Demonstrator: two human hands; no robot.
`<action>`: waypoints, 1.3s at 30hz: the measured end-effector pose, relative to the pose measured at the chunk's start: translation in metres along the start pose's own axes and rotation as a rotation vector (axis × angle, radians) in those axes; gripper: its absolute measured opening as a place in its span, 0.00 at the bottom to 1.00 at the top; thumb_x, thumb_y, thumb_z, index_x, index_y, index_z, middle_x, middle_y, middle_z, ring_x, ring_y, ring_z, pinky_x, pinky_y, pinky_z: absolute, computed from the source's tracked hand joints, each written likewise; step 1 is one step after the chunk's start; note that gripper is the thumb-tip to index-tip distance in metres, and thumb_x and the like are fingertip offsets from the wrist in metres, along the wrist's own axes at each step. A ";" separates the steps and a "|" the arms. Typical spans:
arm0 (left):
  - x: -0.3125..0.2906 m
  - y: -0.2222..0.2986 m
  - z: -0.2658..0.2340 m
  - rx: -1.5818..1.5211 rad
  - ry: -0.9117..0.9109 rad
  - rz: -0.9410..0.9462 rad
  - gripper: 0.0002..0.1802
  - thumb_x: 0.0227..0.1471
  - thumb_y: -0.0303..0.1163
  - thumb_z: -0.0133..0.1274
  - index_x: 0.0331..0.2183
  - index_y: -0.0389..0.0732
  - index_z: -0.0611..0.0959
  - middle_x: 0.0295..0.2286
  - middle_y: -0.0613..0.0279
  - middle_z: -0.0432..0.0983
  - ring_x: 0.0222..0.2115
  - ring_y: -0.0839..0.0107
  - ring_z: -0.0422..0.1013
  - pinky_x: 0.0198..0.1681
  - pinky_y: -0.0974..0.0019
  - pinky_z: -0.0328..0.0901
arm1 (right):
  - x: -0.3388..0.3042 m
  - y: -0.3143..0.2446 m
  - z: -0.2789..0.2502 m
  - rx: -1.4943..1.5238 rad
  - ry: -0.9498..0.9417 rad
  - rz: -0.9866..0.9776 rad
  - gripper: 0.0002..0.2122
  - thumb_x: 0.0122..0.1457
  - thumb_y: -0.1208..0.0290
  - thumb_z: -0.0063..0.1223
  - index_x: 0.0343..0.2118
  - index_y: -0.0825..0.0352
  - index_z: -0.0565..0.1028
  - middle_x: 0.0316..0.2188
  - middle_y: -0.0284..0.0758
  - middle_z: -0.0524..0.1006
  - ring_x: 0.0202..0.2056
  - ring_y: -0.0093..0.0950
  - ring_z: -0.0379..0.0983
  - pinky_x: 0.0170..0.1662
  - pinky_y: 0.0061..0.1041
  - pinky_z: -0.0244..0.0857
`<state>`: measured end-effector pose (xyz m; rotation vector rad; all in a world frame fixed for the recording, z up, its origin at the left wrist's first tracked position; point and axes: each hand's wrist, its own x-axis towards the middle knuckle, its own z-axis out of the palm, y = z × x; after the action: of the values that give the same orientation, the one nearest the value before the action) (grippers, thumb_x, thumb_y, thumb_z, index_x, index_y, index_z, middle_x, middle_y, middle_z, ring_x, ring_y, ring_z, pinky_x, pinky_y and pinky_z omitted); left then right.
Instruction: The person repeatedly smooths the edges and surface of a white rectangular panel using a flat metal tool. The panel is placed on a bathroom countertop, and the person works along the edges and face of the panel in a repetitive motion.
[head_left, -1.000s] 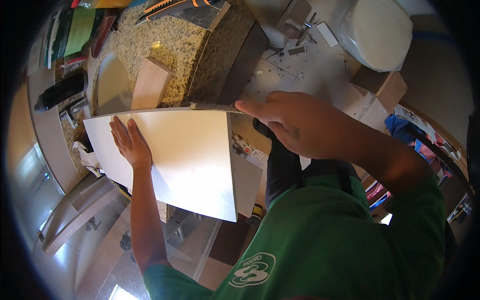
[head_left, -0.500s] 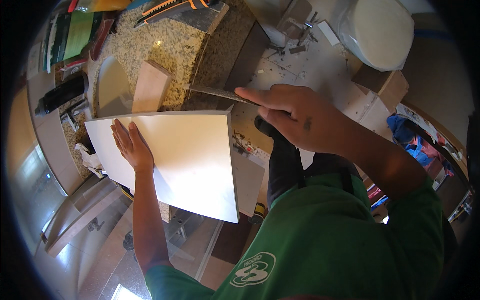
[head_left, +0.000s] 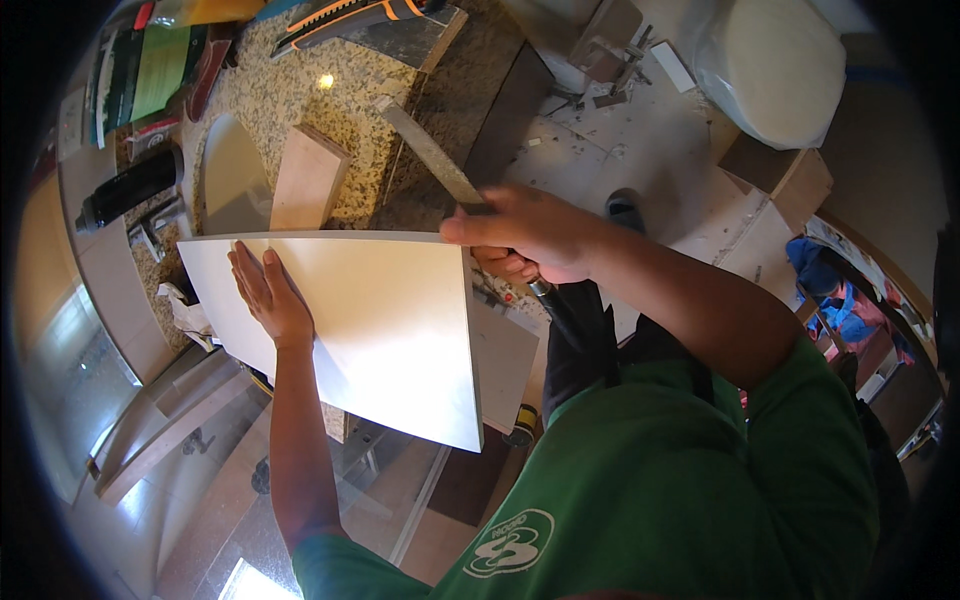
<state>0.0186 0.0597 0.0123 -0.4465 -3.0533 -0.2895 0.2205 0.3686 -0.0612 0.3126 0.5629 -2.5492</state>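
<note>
A dark bottle (head_left: 128,188) lies at the far left of the speckled granite bench (head_left: 290,95), clear of the work. A small wooden block (head_left: 308,178) rests on the bench just behind the large cream tile (head_left: 380,330). The tile lies flat, its far edge over the bench and its near edge projecting past it toward the person.

The left hand (head_left: 268,296) lies palm down on the tile's left portion, fingers spread and not closed on anything; this appears to pin the tile against shifting.

The right hand (head_left: 525,235) is at the tile's far right corner, its grip closed around the dark handle of a long flat metal file (head_left: 432,158). The blade angles up and left across the bench, placing it along the tile's far edge.

Debris litters the pale floor (head_left: 660,150) to the right.
</note>
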 end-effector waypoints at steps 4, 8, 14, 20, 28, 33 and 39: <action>0.000 -0.001 0.000 -0.008 0.004 0.001 0.42 0.67 0.60 0.38 0.69 0.40 0.60 0.69 0.45 0.49 0.71 0.50 0.43 0.72 0.50 0.39 | -0.016 -0.005 -0.008 -0.269 -0.074 -0.076 0.12 0.64 0.61 0.62 0.37 0.64 0.75 0.19 0.23 0.64 0.17 0.10 0.56 0.19 0.17 0.47; 0.001 0.001 0.000 -0.009 0.002 0.004 0.42 0.67 0.60 0.38 0.69 0.39 0.60 0.69 0.45 0.49 0.71 0.50 0.43 0.72 0.50 0.40 | -0.015 -0.008 -0.001 -0.140 0.088 -0.051 0.14 0.61 0.58 0.65 0.35 0.64 0.75 0.20 0.24 0.68 0.18 0.12 0.57 0.20 0.18 0.47; -0.001 0.004 -0.001 -0.023 -0.001 0.000 0.41 0.67 0.58 0.39 0.68 0.38 0.61 0.69 0.44 0.50 0.71 0.49 0.44 0.72 0.50 0.40 | -0.003 -0.009 0.012 -0.338 0.199 -0.131 0.19 0.55 0.53 0.70 0.33 0.64 0.75 0.22 0.26 0.71 0.21 0.14 0.62 0.23 0.19 0.53; -0.001 0.000 0.000 -0.011 0.011 0.013 0.40 0.67 0.58 0.39 0.68 0.41 0.61 0.69 0.44 0.50 0.71 0.47 0.44 0.72 0.49 0.40 | -0.023 -0.012 0.009 -0.699 0.198 -0.218 0.23 0.56 0.54 0.69 0.44 0.68 0.77 0.28 0.28 0.74 0.30 0.17 0.69 0.33 0.21 0.62; -0.001 -0.008 0.004 0.043 0.041 -0.003 0.43 0.65 0.65 0.38 0.69 0.46 0.61 0.70 0.49 0.49 0.71 0.50 0.43 0.72 0.46 0.38 | -0.086 -0.003 0.011 -1.101 0.420 -0.549 0.15 0.69 0.66 0.54 0.52 0.71 0.76 0.38 0.40 0.81 0.37 0.27 0.76 0.42 0.30 0.69; 0.001 -0.023 0.013 0.085 0.100 0.043 0.45 0.63 0.68 0.37 0.69 0.48 0.62 0.70 0.50 0.50 0.71 0.50 0.45 0.72 0.47 0.38 | -0.110 0.001 0.014 -1.267 0.575 -0.399 0.12 0.68 0.67 0.55 0.46 0.71 0.75 0.32 0.44 0.79 0.33 0.31 0.76 0.39 0.30 0.69; 0.006 -0.042 0.026 0.194 0.121 0.088 0.44 0.62 0.70 0.37 0.69 0.52 0.62 0.69 0.51 0.52 0.70 0.50 0.46 0.71 0.43 0.38 | -0.090 0.020 0.026 -1.255 0.602 -0.419 0.12 0.69 0.65 0.54 0.42 0.71 0.76 0.29 0.43 0.77 0.29 0.33 0.73 0.37 0.29 0.68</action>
<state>0.0001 0.0270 -0.0199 -0.5282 -2.8967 -0.0147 0.3040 0.3795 -0.0162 0.4932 2.4359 -1.8601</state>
